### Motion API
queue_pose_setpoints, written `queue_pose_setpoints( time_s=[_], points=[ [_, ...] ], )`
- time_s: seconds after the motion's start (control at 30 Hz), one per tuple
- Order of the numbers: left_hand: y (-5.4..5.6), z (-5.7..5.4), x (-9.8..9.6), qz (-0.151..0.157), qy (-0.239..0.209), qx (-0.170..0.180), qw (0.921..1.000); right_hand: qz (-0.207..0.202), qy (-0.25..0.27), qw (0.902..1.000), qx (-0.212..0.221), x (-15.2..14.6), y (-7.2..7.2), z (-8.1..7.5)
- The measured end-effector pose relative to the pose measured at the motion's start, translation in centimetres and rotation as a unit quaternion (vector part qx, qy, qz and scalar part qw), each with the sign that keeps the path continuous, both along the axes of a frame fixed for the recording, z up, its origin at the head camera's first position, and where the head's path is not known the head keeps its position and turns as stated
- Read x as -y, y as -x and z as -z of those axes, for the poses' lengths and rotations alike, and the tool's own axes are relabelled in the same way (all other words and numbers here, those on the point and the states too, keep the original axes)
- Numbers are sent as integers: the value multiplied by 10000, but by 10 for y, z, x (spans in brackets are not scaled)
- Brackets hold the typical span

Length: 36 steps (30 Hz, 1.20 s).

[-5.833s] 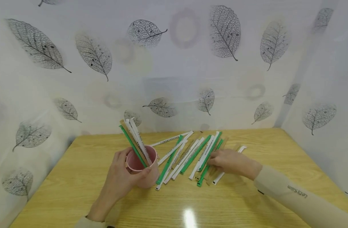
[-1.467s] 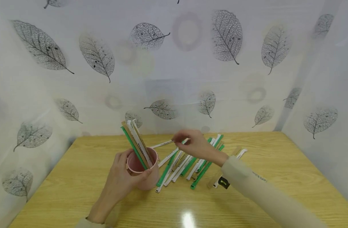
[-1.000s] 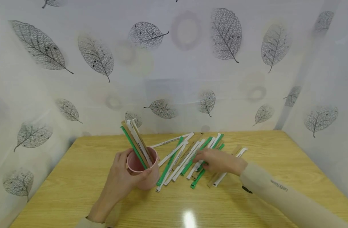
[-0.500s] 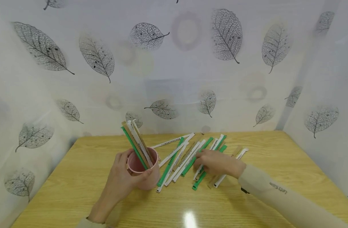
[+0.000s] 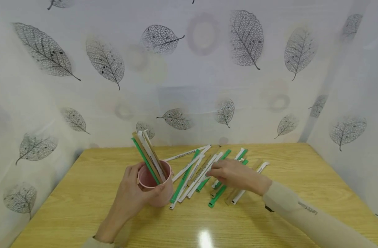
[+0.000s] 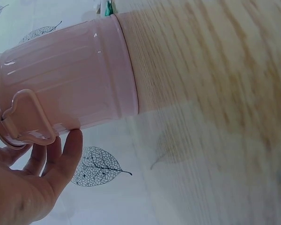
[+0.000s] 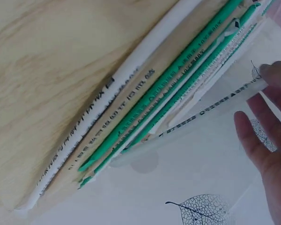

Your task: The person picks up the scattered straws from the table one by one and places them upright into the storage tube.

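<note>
Against a pale backdrop printed with dark skeleton leaves, a person works with two bare hands at a wood-grain table. The left hand grips one pink cup, its fingers bent round the side; the cup stands near the table's middle, left of the loose wrapped straws. The right hand is over the pile, where it hides the middle of several straws in the head view; from the right wrist, thumb and fingers appear to pinch one white straw, though the hand is cut off at the frame's edge and the contact is hard to make out. At least four straws lean together in the cup, one green and the others white or brown, their lower ends lost inside. At least a dozen more lie on the table, overlapping too closely for an exact count, at least three of them green. Right of the pile, one white straw and one brown straw lie side by side, partly covered by the right hand. The left-wrist view shows one handle on the cup, whose mouth is cropped, and a small green tip beyond it. Two beige sleeves run out of frame, the right sleeve bearing lettering and a dark item too small to identify at the cuff.
</note>
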State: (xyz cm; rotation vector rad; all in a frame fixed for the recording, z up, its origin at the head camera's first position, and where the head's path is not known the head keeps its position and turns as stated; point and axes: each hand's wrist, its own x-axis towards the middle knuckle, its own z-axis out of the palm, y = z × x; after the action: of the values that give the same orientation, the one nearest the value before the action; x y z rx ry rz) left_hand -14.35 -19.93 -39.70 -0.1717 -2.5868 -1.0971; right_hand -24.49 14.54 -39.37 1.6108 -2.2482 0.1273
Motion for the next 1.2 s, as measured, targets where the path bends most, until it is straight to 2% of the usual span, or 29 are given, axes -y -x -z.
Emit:
queue_pose_setpoints(
  time_s=[0.17, 0.27, 0.4, 0.5, 0.73, 0.93, 1.07, 1.2],
  points=[
    [0, 0, 1, 17, -10, -14, 10000, -103, 493, 9979, -404, 0, 2, -10],
    [0, 0, 1, 4, 0, -20, 10000, -147, 790, 9956, -472, 1, 4, -17],
    [0, 1, 1, -14, 16, -3, 10000, -272, 1271, 9915, -103, 0, 7, -29],
    [1, 2, 2, -13, 9, 16, 10000, -340, 1734, 9839, 271, 1, 11, -40],
    [0, 0, 1, 17, -20, 74, 10000, -346, 2767, 9575, 732, 7, 16, -70],
    [1, 1, 1, 44, -33, 72, 10000, -288, 3446, 9329, 1004, 16, 18, -82],
    [1, 2, 1, 44, -43, 75, 10000, -433, 3836, 9127, 1343, 27, 18, -91],
    [1, 1, 2, 26, -12, 13, 10000, -755, 4210, 8862, 1783, 42, 15, -104]
  ],
)
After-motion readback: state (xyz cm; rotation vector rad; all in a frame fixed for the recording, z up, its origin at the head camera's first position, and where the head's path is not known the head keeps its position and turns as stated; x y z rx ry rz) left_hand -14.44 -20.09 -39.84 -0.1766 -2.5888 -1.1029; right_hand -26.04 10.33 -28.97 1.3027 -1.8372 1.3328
